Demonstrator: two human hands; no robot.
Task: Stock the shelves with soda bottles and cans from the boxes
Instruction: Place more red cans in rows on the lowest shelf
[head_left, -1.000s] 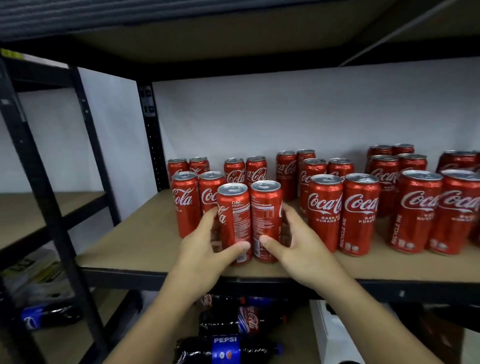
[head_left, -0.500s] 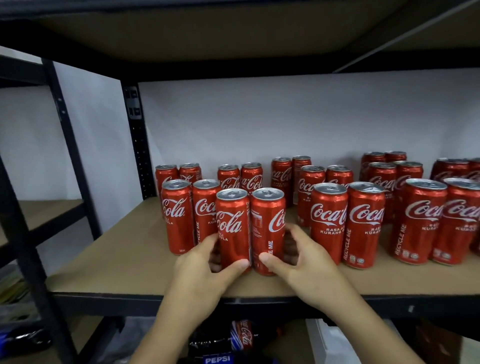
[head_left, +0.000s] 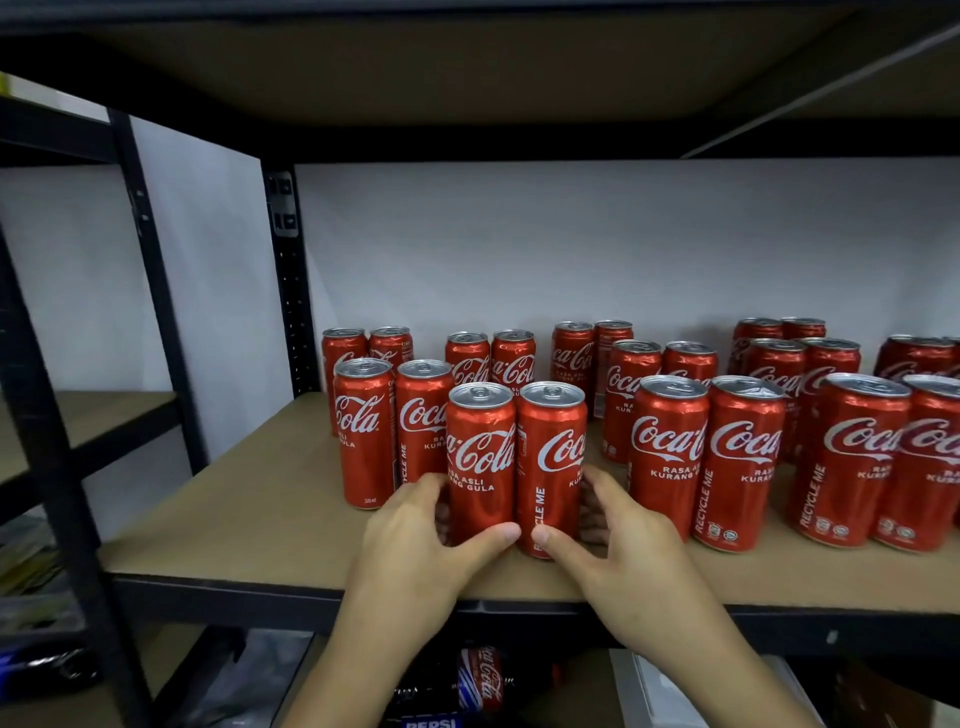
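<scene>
left hand (head_left: 415, 540) and right hand (head_left: 623, 545) are gripping the two front cans (head_left: 480, 457), best easing them upright, straight away from the thumbs (head_left: 493, 535).

Both bare forearms rise from the lower edge of the view and converge toward the middle. The left hand (head_left: 415, 535) grips the left can (head_left: 480, 457) low down: its thumb (head_left: 498, 532) lies across the near face, pointing right, and its fingers curl round the far side, mostly hidden. The right hand (head_left: 623, 540) mirrors it on the right can (head_left: 550, 452), thumb pointing left. The two thumb tips lie just beside each other. The backs of both hands face up.
</scene>
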